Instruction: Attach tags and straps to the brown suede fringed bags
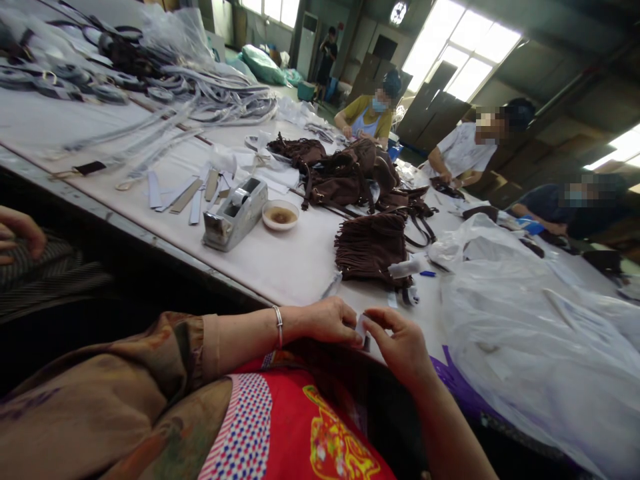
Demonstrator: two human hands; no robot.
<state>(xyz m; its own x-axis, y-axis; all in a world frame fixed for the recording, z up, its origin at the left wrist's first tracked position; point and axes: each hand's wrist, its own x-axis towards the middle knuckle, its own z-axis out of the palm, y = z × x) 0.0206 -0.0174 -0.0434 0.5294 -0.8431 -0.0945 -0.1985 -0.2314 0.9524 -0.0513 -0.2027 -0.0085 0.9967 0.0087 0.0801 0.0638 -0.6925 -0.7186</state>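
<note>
At the table's near edge, my left hand point(333, 321) and my right hand point(400, 340) meet, both closed around a small white strip point(361, 327). A dark narrow piece shows just under the strip; what it is I cannot make out. Just beyond my hands lies a dark brown fringed bag point(373, 247), with a white wrapped roll point(406, 268) and a blue pen-like item point(428, 274) at its right side. To the left stand a grey tape dispenser point(235, 213) and a small white bowl point(281, 225) with brown residue inside.
A heap of brown bags point(350, 170) lies behind the fringed one. Plastic-wrapped straps point(200, 93) cover the far left. Clear plastic bags point(520, 307) bulge at the right. Co-workers point(367, 120) sit across the table, and another person's hand point(20, 233) shows at the left edge.
</note>
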